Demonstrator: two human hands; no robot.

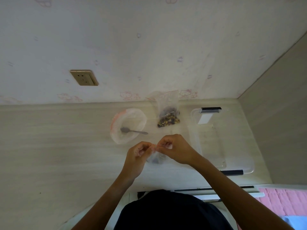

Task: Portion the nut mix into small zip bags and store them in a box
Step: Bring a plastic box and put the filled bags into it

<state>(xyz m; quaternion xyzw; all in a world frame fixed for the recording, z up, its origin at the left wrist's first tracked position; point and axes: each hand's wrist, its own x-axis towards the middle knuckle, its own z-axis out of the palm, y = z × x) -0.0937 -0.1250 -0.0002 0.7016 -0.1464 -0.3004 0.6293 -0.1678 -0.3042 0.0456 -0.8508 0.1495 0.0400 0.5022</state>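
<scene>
Sealing step, we judge: left hand [138,151] and right hand [174,146] each have a pinching grip clamped on the small bag's [157,158] zip. Next we'd run it shut, then move it into the box [249,168].

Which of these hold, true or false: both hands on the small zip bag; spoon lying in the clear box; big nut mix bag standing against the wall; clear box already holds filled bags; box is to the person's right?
1. Both hands pinch the small zip bag's top edge. True: the left hand and right hand pinch the top of the small zip bag.
2. The spoon lies in the clear box. False: the spoon lies in the white bowl.
3. The large nut mix bag stands against the wall. True: the large nut mix bag stands upright there.
4. The clear box holds filled bags. False: no bags show in the clear box.
5. The box is to the person's right. True.
</scene>
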